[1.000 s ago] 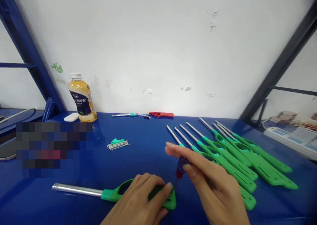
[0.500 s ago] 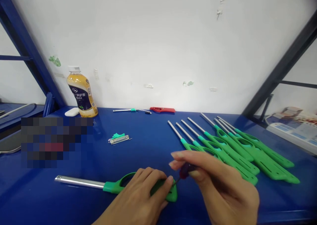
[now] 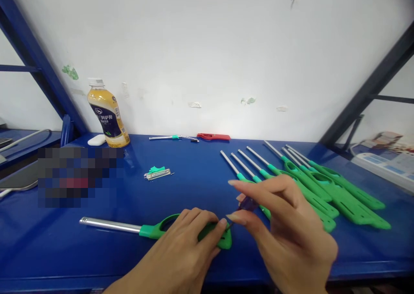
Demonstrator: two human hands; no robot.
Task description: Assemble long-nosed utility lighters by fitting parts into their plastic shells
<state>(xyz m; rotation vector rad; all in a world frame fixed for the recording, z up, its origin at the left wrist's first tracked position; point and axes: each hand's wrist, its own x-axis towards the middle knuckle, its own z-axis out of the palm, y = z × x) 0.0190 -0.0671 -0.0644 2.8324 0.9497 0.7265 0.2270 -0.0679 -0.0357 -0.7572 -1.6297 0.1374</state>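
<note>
A green long-neck gas lighter lies on the blue table, its silver tube pointing left. My left hand is closed over its handle and presses it down, hiding much of the body. My right hand pinches the dark purple handle of a small screwdriver between thumb and fingers. The thin shaft meets the handle's right end, close to my left index fingertip; its very tip is hidden. Several more green lighters lie side by side at the right, some partly behind my right hand.
A bottle of yellow drink and a white case stand at the back left, near a blurred-out patch. Clear and green lighter parts lie mid-table. A red lighter shell and a silver tube with wires lie by the wall.
The fingers of my right hand have shifted on the screwdriver's handle, and the hand sits slightly higher. My left hand keeps its hold on the lighter. The whole view has shifted a little.
</note>
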